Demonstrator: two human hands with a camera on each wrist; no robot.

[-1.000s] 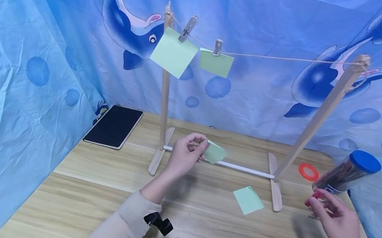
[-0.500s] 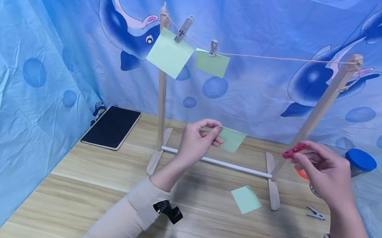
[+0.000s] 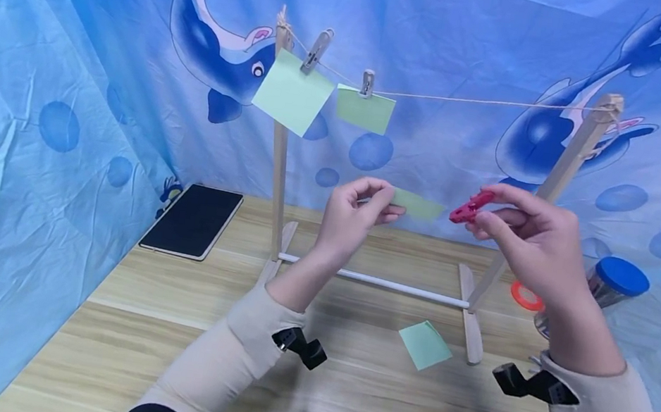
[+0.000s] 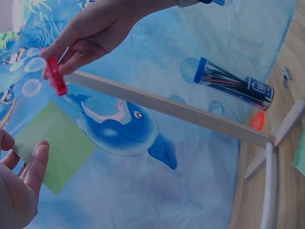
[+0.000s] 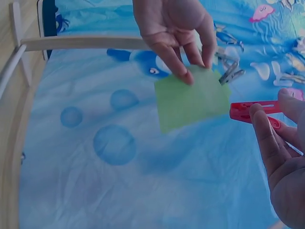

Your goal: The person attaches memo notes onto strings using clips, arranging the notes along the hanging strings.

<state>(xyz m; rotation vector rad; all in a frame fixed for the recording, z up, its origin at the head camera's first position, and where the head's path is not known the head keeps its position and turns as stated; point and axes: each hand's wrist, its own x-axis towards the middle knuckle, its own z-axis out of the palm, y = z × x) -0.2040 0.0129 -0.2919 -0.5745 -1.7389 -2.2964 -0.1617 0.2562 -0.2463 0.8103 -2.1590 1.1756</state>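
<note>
My left hand (image 3: 356, 217) pinches a green sticky note (image 3: 420, 206) by its left edge, below the string (image 3: 480, 102). In the right wrist view the same note (image 5: 190, 102) spreads out flat under the fingertips. To its right, my right hand (image 3: 533, 243) holds a red clothespin (image 3: 471, 207) between thumb and fingers, its tip pointing at the note but apart from it. The left wrist view shows the red clothespin (image 4: 56, 76) just above the note's top corner. Two green notes, one larger-looking (image 3: 293, 92) and one smaller-looking (image 3: 364, 110), hang from the string by grey clothespins.
The string runs between a left post (image 3: 279, 177) and a right post (image 3: 569, 156), joined by a white bar (image 3: 401, 288). Another green note (image 3: 425, 345) lies on the table. Also there are a black tablet-like object (image 3: 192, 221), a blue-lidded jar (image 3: 621, 276) and an orange ring (image 3: 526, 296).
Both hands have risen from near the table toward the string. The right hand has come left with the red clothespin, closer to the note, which the left hand has lifted and moved right.
</note>
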